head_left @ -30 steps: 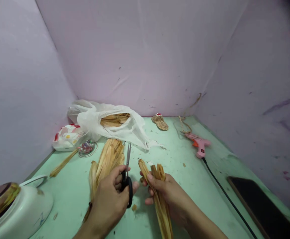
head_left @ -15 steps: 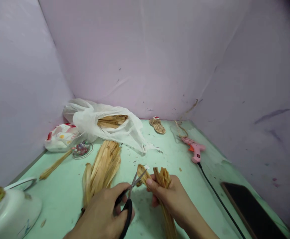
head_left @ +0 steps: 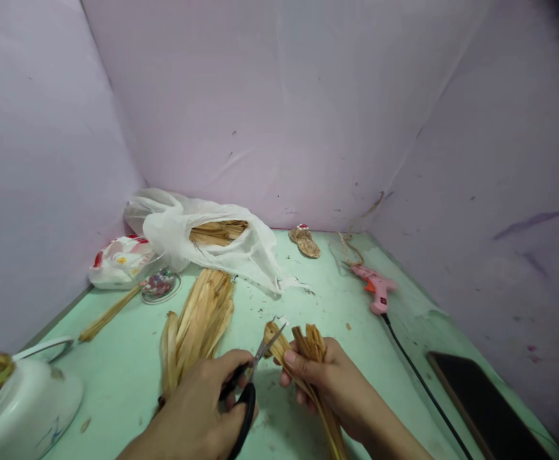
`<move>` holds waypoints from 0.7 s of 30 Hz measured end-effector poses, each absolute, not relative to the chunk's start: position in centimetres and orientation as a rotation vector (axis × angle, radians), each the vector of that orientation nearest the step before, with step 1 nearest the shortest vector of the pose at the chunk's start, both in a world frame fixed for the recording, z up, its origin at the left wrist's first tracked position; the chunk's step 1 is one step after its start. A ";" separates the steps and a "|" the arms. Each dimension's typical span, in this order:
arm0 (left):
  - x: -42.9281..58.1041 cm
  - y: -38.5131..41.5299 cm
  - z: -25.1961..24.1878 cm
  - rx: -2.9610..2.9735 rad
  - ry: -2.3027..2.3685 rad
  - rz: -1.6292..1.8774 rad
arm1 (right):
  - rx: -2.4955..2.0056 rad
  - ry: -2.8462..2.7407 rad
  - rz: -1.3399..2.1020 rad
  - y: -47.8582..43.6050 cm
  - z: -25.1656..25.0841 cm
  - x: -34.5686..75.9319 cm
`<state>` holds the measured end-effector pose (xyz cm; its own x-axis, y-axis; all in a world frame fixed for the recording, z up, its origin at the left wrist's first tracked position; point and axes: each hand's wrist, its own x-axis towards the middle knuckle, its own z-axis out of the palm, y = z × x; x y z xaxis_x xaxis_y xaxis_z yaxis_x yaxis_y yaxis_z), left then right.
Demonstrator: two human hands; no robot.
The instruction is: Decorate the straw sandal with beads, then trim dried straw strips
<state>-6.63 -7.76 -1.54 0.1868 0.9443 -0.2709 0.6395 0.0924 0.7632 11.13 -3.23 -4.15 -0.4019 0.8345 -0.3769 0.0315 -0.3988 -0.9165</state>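
Dried plant strips (head_left: 326,415) are lying bundled in my right hand (head_left: 329,377), near the middle of the scene above the green table (head_left: 336,294), with one strip's tip sticking out toward the far left. My left hand (head_left: 202,409) is grasping black-handled scissors (head_left: 261,355), and the blades are standing slightly parted, crossing that tip in the view. I am not able to tell whether the edges are biting into it.

From my remote seat I am judging the step in hand as trimming the strip's end. To my mind, the next move is calling for a squeeze on the handles, with the right hand bracing the strip and the thumb staying clear of the blades.

My left hand is reaching in from the near left, its back facing up and the blades pointing far and right. My right hand is coming from the near right, thumb pressing on top, fingers curling underneath, the strips' tails hanging toward the near edge. To the left, a larger bundle (head_left: 205,313) is resting on the table.
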 end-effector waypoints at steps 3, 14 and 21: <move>-6.9 -7.6 -1.4 1.646 1.514 0.423 | -1.254 -1.308 1.844 -3.1 -4.0 11.0; -6.7 -7.8 -2.3 1.418 1.290 0.595 | -1.271 -1.301 1.848 -3.0 -4.1 11.3; -6.5 -7.9 -2.9 1.242 1.236 0.558 | -1.326 -1.233 1.856 -2.9 -3.6 11.7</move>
